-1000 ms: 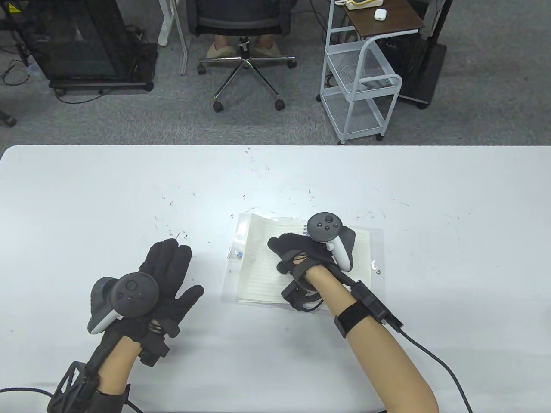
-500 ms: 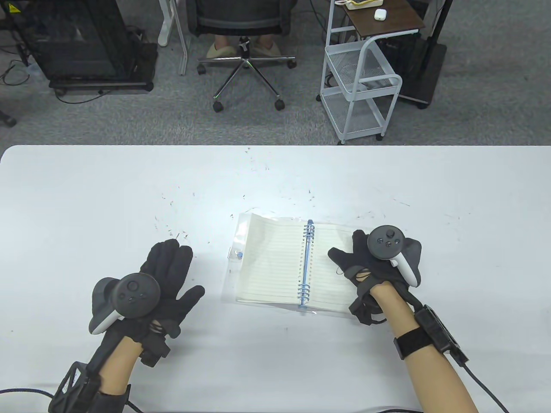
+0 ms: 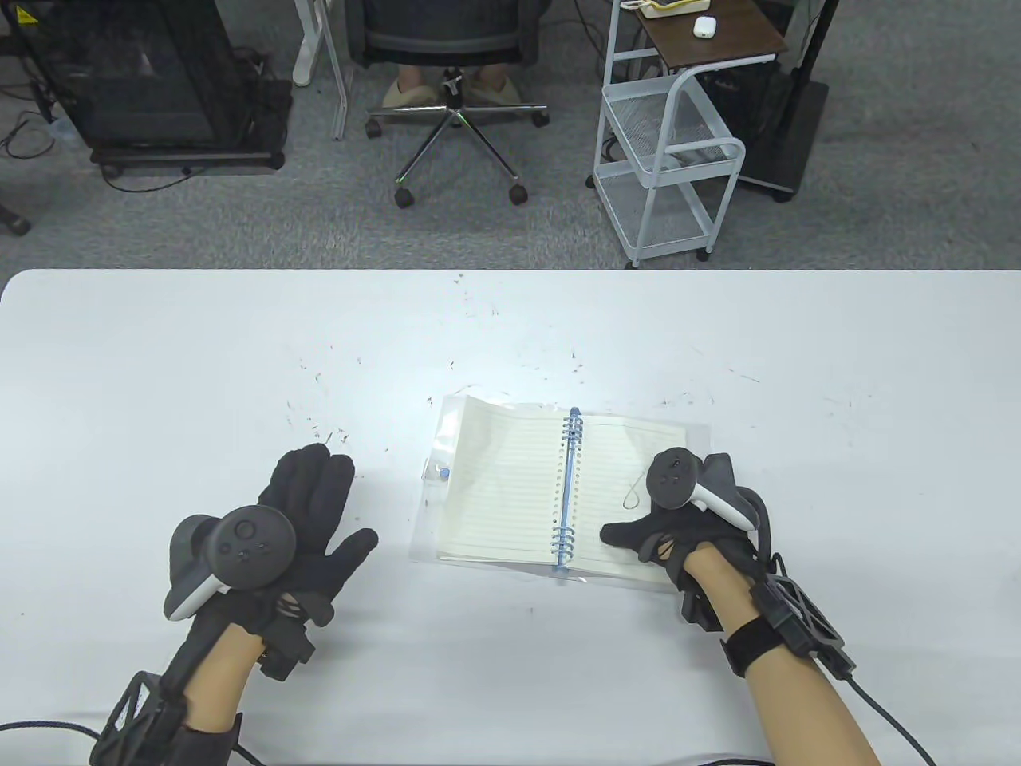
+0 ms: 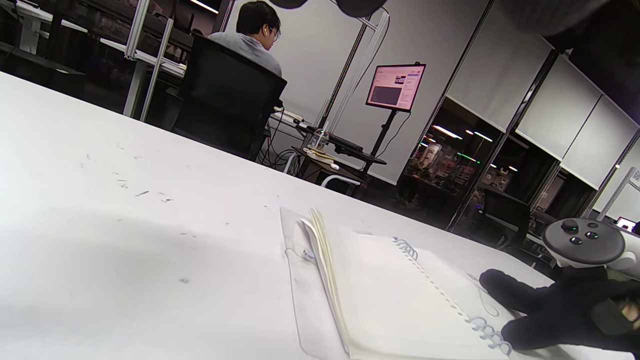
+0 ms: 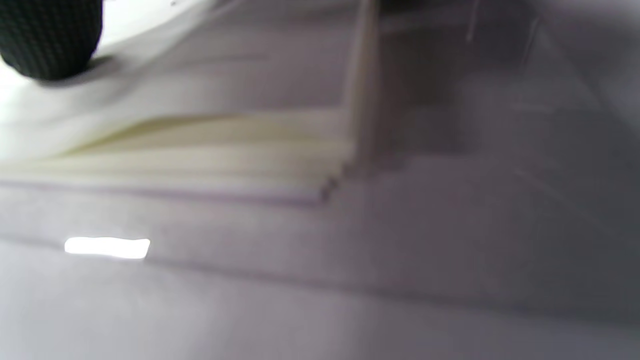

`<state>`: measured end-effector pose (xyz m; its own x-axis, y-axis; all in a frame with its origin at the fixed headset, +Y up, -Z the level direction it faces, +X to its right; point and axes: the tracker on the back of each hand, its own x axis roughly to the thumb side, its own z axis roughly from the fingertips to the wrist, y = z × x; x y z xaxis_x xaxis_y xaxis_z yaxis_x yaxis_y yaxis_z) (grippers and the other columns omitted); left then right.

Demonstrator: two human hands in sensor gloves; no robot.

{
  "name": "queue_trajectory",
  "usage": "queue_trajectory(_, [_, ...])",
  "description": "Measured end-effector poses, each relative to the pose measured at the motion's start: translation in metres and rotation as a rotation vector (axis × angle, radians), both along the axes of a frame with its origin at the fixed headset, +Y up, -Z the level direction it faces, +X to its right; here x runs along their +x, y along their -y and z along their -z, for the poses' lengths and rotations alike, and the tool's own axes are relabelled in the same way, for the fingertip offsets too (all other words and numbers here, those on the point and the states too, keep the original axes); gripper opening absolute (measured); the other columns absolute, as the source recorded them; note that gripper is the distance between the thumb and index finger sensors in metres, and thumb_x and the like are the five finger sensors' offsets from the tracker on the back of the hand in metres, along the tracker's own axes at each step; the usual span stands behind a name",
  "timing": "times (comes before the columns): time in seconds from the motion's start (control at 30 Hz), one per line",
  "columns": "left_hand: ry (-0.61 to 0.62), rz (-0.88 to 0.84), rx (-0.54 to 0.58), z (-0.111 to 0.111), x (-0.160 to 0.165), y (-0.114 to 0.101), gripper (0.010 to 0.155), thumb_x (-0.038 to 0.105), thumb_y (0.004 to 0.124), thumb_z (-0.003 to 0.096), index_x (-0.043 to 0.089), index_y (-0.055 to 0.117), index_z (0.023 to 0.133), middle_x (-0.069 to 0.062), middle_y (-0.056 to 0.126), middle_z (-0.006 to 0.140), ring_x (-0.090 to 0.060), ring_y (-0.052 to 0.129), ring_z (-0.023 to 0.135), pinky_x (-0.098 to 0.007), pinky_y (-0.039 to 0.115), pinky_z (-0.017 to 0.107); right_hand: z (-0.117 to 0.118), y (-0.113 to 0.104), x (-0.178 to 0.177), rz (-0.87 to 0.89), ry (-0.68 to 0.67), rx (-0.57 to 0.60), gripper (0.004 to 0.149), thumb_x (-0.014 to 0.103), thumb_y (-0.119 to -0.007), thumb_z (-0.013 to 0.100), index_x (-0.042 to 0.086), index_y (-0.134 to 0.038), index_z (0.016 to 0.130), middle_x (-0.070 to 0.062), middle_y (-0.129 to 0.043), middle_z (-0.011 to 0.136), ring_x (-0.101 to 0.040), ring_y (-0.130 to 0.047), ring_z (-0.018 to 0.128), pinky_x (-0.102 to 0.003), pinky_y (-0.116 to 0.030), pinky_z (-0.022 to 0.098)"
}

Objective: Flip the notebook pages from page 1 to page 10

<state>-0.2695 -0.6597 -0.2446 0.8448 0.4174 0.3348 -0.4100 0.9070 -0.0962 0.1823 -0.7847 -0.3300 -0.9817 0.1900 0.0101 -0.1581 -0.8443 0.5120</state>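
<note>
The ring-bound notebook (image 3: 510, 487) lies open on the table with its blue rings (image 3: 567, 491) down the middle and lined pages on both sides. My right hand (image 3: 658, 538) rests on the lower right corner of the right page (image 3: 618, 459), thumb stretched left along the page's front edge. In the right wrist view, which is blurred, a fingertip (image 5: 47, 40) touches the top sheet above the fanned page edges (image 5: 225, 145). My left hand (image 3: 315, 511) lies flat and open on the table, left of the notebook, holding nothing. The notebook (image 4: 395, 295) and right hand (image 4: 555, 310) also show in the left wrist view.
The notebook lies on a clear plastic cover (image 3: 435, 471) with a small blue snap. The white table (image 3: 159, 383) has fine dark specks beyond the notebook. Off the table stand an office chair (image 3: 455, 48) and a white wire trolley (image 3: 666, 152).
My right hand has moved from the left page across the rings to the right page, then down to its lower right corner. The left hand has not moved.
</note>
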Motion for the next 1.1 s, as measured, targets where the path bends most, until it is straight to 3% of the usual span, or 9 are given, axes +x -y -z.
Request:
queue_trajectory(0.27, [-0.002,0.002,-0.005,0.0,0.0,0.0,0.087,0.068,0.065,0.0449,0.021,0.038,0.113,-0.014,0.027,0.119,-0.05,0.026,0.113,-0.07,0.041,0.074,-0.002,-0.002,-0.008,0.026,-0.003,0.008,0.107,0.074,-0.069,0.046,0.008,0.002,0.093,-0.028,-0.004,0.102,-0.054,-0.003,0.094,-0.078,-0.015,0.058])
queue_trajectory(0.4, [-0.001,0.0,-0.002,0.0,0.0,0.0,0.087,0.068,0.065,0.0453,0.021,0.038,0.113,-0.014,0.027,0.119,-0.05,0.026,0.113,-0.07,0.04,0.074,-0.004,-0.007,-0.014,0.068,-0.014,0.081,0.105,0.066,-0.075,0.047,0.008,-0.002,0.094,-0.027,-0.014,0.105,-0.053,-0.006,0.094,-0.078,-0.017,0.057])
queue_trajectory(0.7, [0.0,0.001,-0.003,0.0,0.0,0.0,0.087,0.068,0.065,0.0449,0.021,0.038,0.113,-0.014,0.027,0.119,-0.05,0.026,0.113,-0.07,0.04,0.074,-0.011,-0.026,-0.03,0.11,-0.093,0.145,0.105,0.06,-0.084,0.045,0.01,-0.008,0.097,-0.024,-0.024,0.107,-0.062,-0.011,0.091,-0.08,-0.022,0.057])
queue_trajectory(0.9, [0.002,-0.003,0.004,0.0,0.0,-0.002,0.087,0.068,0.065,0.0448,0.021,0.039,0.113,-0.014,0.028,0.119,-0.05,0.027,0.113,-0.07,0.041,0.074,-0.014,-0.041,-0.029,0.382,0.008,0.138,0.105,0.062,-0.083,0.046,0.01,-0.007,0.097,-0.029,-0.012,0.103,-0.07,-0.043,0.089,-0.078,-0.046,0.058])
queue_trajectory(1.1, [0.002,-0.001,-0.005,0.0,0.0,-0.001,0.087,0.068,0.065,0.0448,0.021,0.039,0.113,-0.014,0.028,0.119,-0.051,0.027,0.113,-0.07,0.041,0.074,-0.011,-0.045,-0.001,0.623,0.278,0.193,0.103,0.054,-0.085,0.045,0.002,-0.012,0.095,-0.045,-0.017,0.092,-0.055,-0.076,0.08,-0.066,-0.068,0.054])
